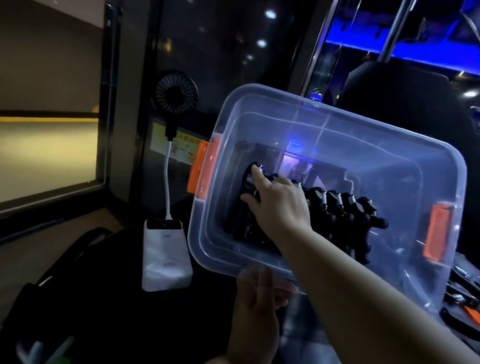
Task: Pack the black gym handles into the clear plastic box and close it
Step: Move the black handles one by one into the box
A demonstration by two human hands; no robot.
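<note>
Closest in, the left hand (pixel 258 300) grips the near rim of the clear plastic box (pixel 336 139), fingers curled around its edge, tipping it up. The right hand (pixel 278 204) reaches inside, fingers spread flat on the black gym handles (pixel 346 212) lined up along the bottom. No lid on yet. A small fan (pixel 175 92) stands behind.

dark table (pixel 129 304) under white power bank (pixel 165 258)
</note>
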